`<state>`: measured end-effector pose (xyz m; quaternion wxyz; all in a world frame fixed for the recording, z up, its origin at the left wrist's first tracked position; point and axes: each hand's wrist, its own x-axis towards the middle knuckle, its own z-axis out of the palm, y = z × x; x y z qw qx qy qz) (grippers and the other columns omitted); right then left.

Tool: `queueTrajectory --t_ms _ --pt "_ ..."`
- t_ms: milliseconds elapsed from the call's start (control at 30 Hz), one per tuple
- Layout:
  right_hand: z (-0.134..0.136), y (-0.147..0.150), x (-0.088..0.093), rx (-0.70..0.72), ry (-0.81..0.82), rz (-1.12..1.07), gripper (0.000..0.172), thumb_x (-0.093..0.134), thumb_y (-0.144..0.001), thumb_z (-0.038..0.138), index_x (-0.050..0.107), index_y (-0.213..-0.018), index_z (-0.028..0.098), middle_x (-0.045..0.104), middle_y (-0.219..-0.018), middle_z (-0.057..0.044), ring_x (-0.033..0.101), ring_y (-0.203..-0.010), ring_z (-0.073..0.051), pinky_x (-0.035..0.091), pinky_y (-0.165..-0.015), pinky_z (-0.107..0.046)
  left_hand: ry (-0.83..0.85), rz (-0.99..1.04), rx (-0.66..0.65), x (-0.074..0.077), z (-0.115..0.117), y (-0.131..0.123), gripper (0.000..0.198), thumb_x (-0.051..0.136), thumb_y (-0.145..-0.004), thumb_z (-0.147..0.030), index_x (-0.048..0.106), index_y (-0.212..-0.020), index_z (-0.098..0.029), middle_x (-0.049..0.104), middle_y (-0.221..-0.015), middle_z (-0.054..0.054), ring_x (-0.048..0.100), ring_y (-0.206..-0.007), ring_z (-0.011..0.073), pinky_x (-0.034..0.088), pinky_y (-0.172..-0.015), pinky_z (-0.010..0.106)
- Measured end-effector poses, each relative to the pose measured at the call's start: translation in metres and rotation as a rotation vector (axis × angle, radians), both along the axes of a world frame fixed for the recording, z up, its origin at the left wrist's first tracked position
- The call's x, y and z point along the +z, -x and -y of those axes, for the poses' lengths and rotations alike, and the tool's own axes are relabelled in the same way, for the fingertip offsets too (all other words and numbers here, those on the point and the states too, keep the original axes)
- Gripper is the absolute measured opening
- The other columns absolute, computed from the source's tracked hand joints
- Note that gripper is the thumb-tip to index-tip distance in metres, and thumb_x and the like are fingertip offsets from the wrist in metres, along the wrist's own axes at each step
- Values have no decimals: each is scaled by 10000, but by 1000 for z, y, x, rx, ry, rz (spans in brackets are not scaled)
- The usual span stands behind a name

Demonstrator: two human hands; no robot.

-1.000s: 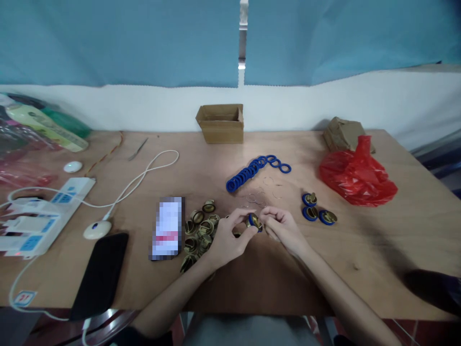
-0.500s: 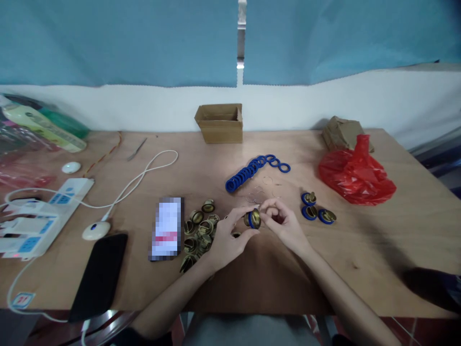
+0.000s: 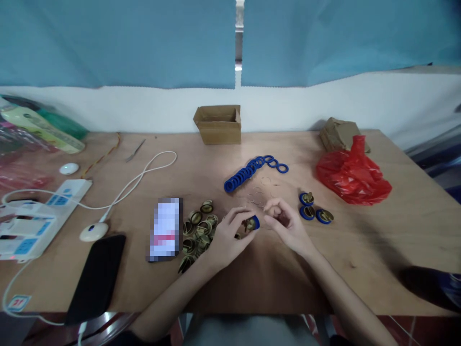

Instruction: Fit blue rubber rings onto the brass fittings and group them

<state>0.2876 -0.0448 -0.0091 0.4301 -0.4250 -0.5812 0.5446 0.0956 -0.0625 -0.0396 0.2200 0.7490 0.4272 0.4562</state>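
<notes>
Between the thumb and fingers of my left hand (image 3: 230, 235) is a round brass fitting (image 3: 249, 224) with a blue ring around its rim. My right hand (image 3: 286, 223) is just to the right, apart from the fitting, its fingers curled and pinched; whatever they hold is hidden. A pile of brass fittings (image 3: 203, 228) lies beside my left hand. Beyond my hands, a row of overlapping blue rings (image 3: 245, 175) stretches across the table, with thin wire-like rings (image 3: 256, 196) nearer to me. Several fittings with blue rings (image 3: 307, 212) sit to the right of my right hand.
A small open cardboard box (image 3: 219, 132) stands at the back. On the right are a red plastic bag (image 3: 353, 175) and a brown paper package (image 3: 342, 134). Two phones, one lit (image 3: 165, 228) and one dark (image 3: 97, 278), a white cable (image 3: 139, 178) and a power strip (image 3: 68, 202) occupy the left.
The fitting in my left hand has turned so its blue ring now faces right. My right hand has drawn slightly away from it. The view has shifted a little.
</notes>
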Motion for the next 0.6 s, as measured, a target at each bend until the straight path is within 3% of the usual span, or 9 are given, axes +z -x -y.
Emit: queueTrajectory --t_ms 167,333,433,533,600 --pt "3 -1 -3 106 -162 282 227 750 -868 382 636 -1012 250 417 -623 76 360 -526 -109 307 -533 -252 48 -61 -32 -4 0 3 599 667 -899 -162 479 -1457 -274 704 -1262 91 700 -1130 232 588 -977 389" --pt "-1 0 -6 77 -240 389 138 658 -952 368 671 -995 237 529 -655 40 426 -541 -119 326 -535 -253 40 -51 -17 -9 -1 0 523 677 -912 -203 523 -1409 -252 732 -1241 91 728 -1091 233 598 -961 392" --pt "-4 -3 -6 70 -276 433 168 644 -967 365 649 -869 228 584 -658 26 454 -527 -120 339 -541 -258 74 -54 -34 -8 0 0 520 691 -906 -211 532 -1398 -263 729 -1262 85 731 -1102 231 598 -970 393" --pt "-11 -15 -5 -34 -328 519 222 639 -969 381 621 -808 229 589 -634 19 464 -509 -127 341 -550 -268 93 -98 -76 -5 0 1 632 720 -898 -276 456 -1472 -260 637 -1416 118 637 -1283 271 545 -1067 453" --pt "-19 -29 -7 -177 -367 625 213 631 -969 395 620 -836 229 608 -648 3 490 -526 -146 344 -564 -279 92 -138 -106 -3 0 2 589 699 -917 -297 472 -1458 -246 593 -1465 130 579 -1352 284 509 -1107 480"
